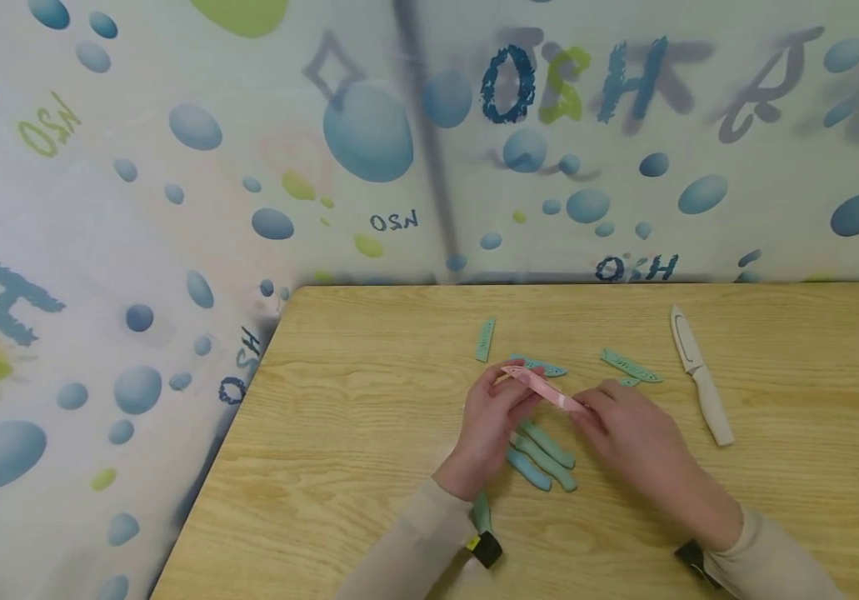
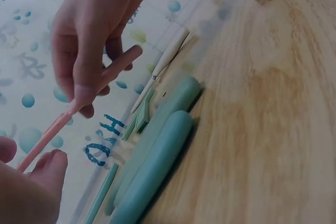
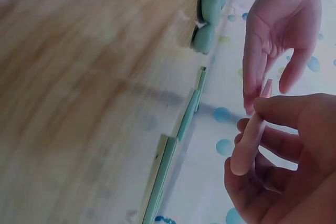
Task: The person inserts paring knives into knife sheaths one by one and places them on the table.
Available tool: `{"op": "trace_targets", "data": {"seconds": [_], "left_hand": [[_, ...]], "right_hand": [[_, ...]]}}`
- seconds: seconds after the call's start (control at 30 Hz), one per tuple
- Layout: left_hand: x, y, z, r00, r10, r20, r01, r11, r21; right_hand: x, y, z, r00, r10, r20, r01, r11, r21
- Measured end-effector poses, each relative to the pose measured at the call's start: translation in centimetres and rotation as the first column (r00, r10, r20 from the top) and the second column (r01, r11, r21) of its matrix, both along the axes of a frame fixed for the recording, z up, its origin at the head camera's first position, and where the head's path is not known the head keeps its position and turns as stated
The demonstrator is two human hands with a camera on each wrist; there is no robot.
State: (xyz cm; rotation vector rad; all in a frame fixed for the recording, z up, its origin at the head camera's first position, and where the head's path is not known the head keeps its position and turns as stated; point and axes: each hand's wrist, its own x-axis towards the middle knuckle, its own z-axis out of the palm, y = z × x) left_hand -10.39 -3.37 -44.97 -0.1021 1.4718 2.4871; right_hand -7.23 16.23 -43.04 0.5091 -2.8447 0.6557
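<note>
My right hand [image 1: 627, 429] grips a slim pink knife [image 1: 547, 392] by its handle, thumb against fingers. The knife's narrow end points into the space between the thumb and fingers of my left hand [image 1: 489, 417]. In the right wrist view the left hand [image 3: 286, 24] has nearly straight fingers beside the narrow end, with its thumb apart; whether it touches the knife is unclear. Near the left hand, several green handles [image 1: 546, 458] and a blue handle [image 1: 528, 468] lie on the table, partly hidden. Another green handle [image 1: 482, 512] shows beside the left wrist.
Patterned flat strips lie beyond the hands: a green strip [image 1: 485, 339], a blue strip [image 1: 549, 367] and another green strip [image 1: 630, 365]. At right is a cream-handled knife [image 1: 702, 379]. The wooden table [image 1: 324, 433] meets a printed backdrop [image 1: 369, 250].
</note>
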Motion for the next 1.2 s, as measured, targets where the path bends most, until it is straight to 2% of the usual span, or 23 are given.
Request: {"op": "trace_targets", "data": {"seconds": [0.27, 0.47, 0.73, 1.03, 1.2], "left_hand": [[-0.5, -1.7, 0.4, 0.999, 0.027, -0.024, -0.028, 0.998, -0.056], [-1.1, -3.0, 0.5, 0.996, 0.078, -0.036, -0.080, 0.994, -0.071], [-1.3, -4.6, 0.7, 0.992, 0.120, -0.034, -0.122, 0.988, -0.097], [-1.6, -6.0, 0.6, 0.992, 0.111, -0.051, -0.116, 0.987, -0.111], [-1.7, -6.6, 0.6, 0.989, 0.141, -0.038, -0.144, 0.985, -0.098]], "right_hand": [[0.0, 2.2, -0.1, 0.999, -0.007, -0.041, 0.007, 1.000, -0.020], [0.1, 3.8, 0.1, 0.999, -0.032, 0.029, 0.032, 0.999, -0.028], [0.1, 6.3, 0.3, 0.992, -0.068, 0.105, 0.070, 0.997, -0.022], [-0.5, 9.4, 0.1, 0.977, -0.109, 0.185, 0.108, 0.994, 0.016], [-0.9, 11.2, 0.3, 0.966, -0.132, 0.223, 0.128, 0.991, 0.034]]}}
